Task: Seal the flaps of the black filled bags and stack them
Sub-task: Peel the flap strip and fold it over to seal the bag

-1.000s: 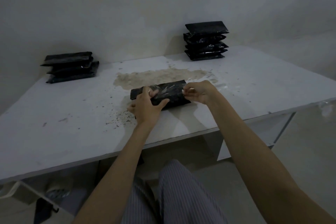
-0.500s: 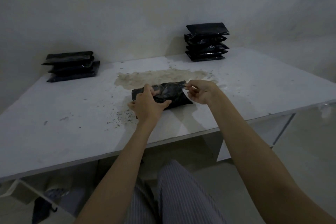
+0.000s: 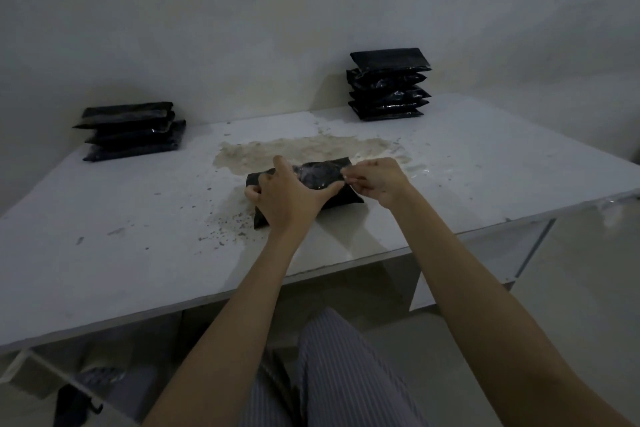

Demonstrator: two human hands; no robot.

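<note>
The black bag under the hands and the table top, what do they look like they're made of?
Black bag: thin glossy plastic film, probably; it crinkles and catches light. Table top: looks like white laminated board with a matte, stained, gritty surface; the core is not visible.

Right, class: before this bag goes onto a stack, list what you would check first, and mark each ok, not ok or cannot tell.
1. Black bag flat on table: ok.
2. Left hand steadying it: ok.
3. Right hand pinching the bag's right end: ok.
4. Flap sealed: cannot tell.
5. Right stack level enough: ok.
6. Left stack tidy: not ok, bags offset.
</note>
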